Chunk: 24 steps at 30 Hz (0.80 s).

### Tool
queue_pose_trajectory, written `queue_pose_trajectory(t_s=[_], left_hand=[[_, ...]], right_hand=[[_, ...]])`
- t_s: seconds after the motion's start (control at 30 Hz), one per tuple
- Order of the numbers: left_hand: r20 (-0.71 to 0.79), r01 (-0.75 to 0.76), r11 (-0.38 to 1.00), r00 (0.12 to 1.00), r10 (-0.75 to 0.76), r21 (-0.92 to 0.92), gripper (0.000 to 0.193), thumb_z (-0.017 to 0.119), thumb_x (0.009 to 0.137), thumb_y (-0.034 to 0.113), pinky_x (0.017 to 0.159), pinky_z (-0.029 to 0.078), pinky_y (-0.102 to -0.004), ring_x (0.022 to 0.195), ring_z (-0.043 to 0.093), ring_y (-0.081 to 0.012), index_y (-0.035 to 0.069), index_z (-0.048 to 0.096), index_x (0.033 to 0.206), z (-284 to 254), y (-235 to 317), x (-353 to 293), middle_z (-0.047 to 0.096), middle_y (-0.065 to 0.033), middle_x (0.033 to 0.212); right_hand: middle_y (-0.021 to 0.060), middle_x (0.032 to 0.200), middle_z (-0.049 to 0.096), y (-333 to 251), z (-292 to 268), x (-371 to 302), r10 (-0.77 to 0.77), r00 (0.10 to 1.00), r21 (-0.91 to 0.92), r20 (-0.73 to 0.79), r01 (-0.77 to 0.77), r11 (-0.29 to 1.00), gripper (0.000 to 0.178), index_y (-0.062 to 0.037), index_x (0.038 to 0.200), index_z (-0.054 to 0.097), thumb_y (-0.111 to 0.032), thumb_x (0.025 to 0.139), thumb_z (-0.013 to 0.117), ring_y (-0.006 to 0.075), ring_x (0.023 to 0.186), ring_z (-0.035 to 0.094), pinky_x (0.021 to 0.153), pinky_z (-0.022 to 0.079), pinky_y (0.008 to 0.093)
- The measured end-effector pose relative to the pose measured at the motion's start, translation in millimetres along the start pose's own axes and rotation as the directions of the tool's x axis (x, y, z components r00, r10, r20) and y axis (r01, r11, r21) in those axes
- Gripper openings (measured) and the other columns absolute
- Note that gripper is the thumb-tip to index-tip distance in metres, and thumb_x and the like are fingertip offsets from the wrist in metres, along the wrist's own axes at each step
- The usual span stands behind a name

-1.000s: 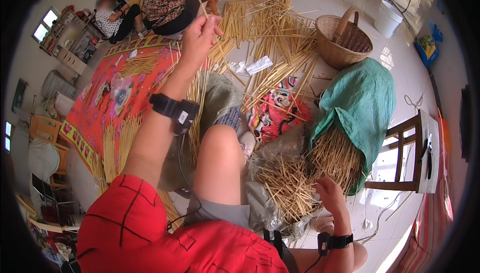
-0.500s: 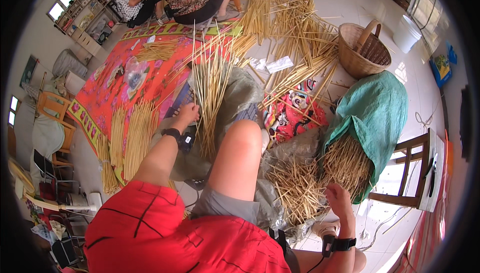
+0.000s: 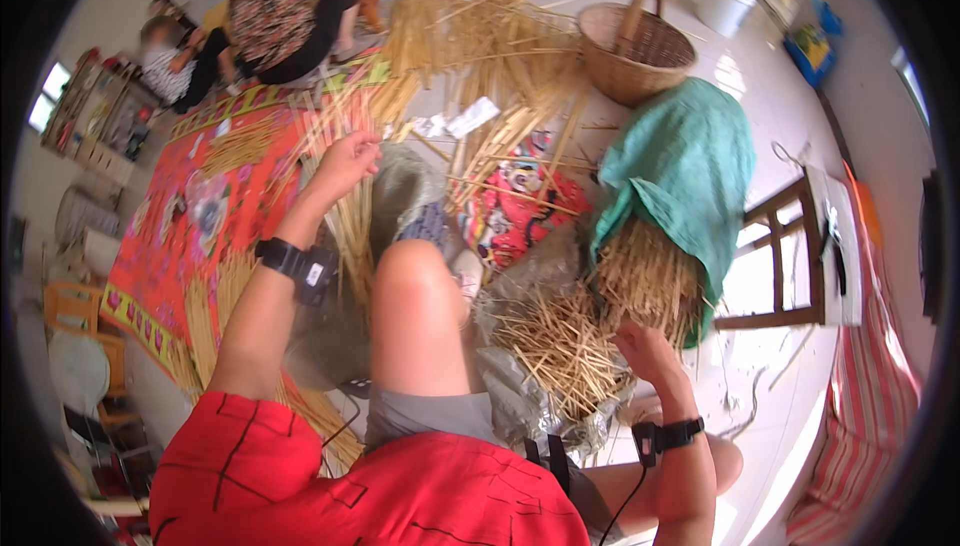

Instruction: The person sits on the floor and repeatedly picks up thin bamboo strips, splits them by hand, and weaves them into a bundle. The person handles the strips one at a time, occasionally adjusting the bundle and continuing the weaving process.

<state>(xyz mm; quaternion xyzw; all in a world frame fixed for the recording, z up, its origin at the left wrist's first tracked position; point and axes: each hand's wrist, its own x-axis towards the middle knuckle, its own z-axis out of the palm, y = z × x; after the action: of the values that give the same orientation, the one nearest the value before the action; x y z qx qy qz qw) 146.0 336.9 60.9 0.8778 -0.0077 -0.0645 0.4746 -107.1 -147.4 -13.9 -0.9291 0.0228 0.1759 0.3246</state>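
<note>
1. Left grip [image 3: 346, 164]: fingers curled in toward the palm, back of hand up; image softened by blur, so cannot tell whether a straw sits between thumb and fingertips. Raised at the upper part of the bundle.
2. Bundle [image 3: 349, 236]: long pale straws, roughly upright, fanned at the top; located left of the bare knee [image 3: 415, 291], below and behind the left grip. Contact with the hand not resolvable.
3. Grey-green sack [image 3: 402, 178]: just right of the bundle, above the knee.
4. Right grip [image 3: 650, 351]: fingers half bent, loosely gathered; no object seen in it, though the palm is hidden, so hold cannot be confirmed. Position: at the right edge of the short pile.
5. Short pile [image 3: 565, 346]: cut straws lying crisscross on crumpled clear plastic [image 3: 510, 386], right of the knee.
6. Green sack [image 3: 690, 146]: beyond the right grip, mouth toward the wearer, brownish straws [image 3: 650, 271] packed inside.
7. Patterned cloth [image 3: 530, 201]: red, between the two sacks, some straws across it.
8. Basket [image 3: 610, 81]: wicker, arched handle, just past the green sack; white bucket [image 3: 727, 1] farther back.
9. Red mat [image 3: 150, 251]: floral, yellow border, left side; straws laid on it.
10. Two people [image 3: 285, 21] seated at the mat's far end.
</note>
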Motion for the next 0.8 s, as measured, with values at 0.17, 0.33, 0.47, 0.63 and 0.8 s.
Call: queue_pose_trajectory(t_s=[0.17, 0.33, 0.47, 0.63, 0.8], left_hand=[[0.463, -0.337, 0.931, 0.809, 0.364, -0.143, 0.024, 0.050, 0.094, 0.014, 0.070, 0.051, -0.0278, 0.078, 0.064, -0.0143, 0.000, 0.059, 0.111, 135.6, 135.7, -22.3, 0.066, -0.0089, 0.093], [0.791, -0.378, 0.922, 0.539, 0.289, -0.080, 0.022, 0.056, 0.090, 0.019, 0.065, 0.050, -0.0278, 0.072, 0.064, -0.0135, 0.000, 0.062, 0.099, 266.7, 133.1, -48.2, 0.067, -0.0075, 0.086], [0.857, -0.560, 0.828, 0.413, 0.309, -0.029, 0.020, 0.058, 0.087, 0.020, 0.066, 0.049, -0.0363, 0.073, 0.064, -0.0256, 0.003, 0.063, 0.097, 301.4, 104.3, -59.1, 0.067, -0.0139, 0.087], [0.899, -0.782, 0.566, 0.411, 0.151, 0.262, 0.021, 0.061, 0.084, 0.020, 0.076, 0.048, -0.0466, 0.090, 0.061, -0.0379, 0.002, 0.062, 0.094, 298.2, 97.7, -55.3, 0.065, -0.0180, 0.090], [0.895, -0.787, 0.569, 0.405, 0.189, 0.236, 0.023, 0.060, 0.084, 0.021, 0.076, 0.050, -0.0459, 0.089, 0.062, -0.0371, 0.002, 0.061, 0.097, 295.5, 100.5, -50.7, 0.065, -0.0181, 0.091]], right_hand=[[0.0221, 0.092, 0.065, 55.8, 26.9, 9.6, 0.044, 0.988, -0.184, 0.146, -0.017, 0.983, 0.028, -0.0030, 0.093, 0.065, -0.028, 0.083, 0.059, 0.0394, 0.090, 0.062, 0.078, 0.049, 0.0469], [0.0225, 0.093, 0.065, 57.9, 25.6, 16.6, 0.183, 0.970, -0.258, 0.159, -0.138, 0.956, 0.034, -0.0035, 0.088, 0.068, -0.035, 0.084, 0.055, 0.0385, 0.091, 0.062, 0.079, 0.050, 0.0464], [0.0242, 0.092, 0.065, 57.7, 17.3, 20.3, 0.354, 0.932, -0.257, -0.073, -0.361, 0.897, 0.031, -0.0015, 0.093, 0.066, -0.029, 0.084, 0.054, 0.0380, 0.090, 0.063, 0.077, 0.051, 0.0459], [0.0226, 0.102, 0.059, 55.9, -2.3, 26.9, 0.321, 0.822, -0.123, -0.470, -0.421, 0.899, 0.023, -0.0027, 0.094, 0.064, -0.021, 0.081, 0.058, 0.0390, 0.095, 0.060, 0.080, 0.049, 0.0467], [0.0248, 0.104, 0.059, 80.9, 2.2, 35.4, 0.323, 0.826, -0.068, -0.462, -0.396, 0.916, 0.022, -0.0025, 0.092, 0.066, -0.019, 0.081, 0.057, 0.0405, 0.099, 0.058, 0.084, 0.048, 0.0461]])
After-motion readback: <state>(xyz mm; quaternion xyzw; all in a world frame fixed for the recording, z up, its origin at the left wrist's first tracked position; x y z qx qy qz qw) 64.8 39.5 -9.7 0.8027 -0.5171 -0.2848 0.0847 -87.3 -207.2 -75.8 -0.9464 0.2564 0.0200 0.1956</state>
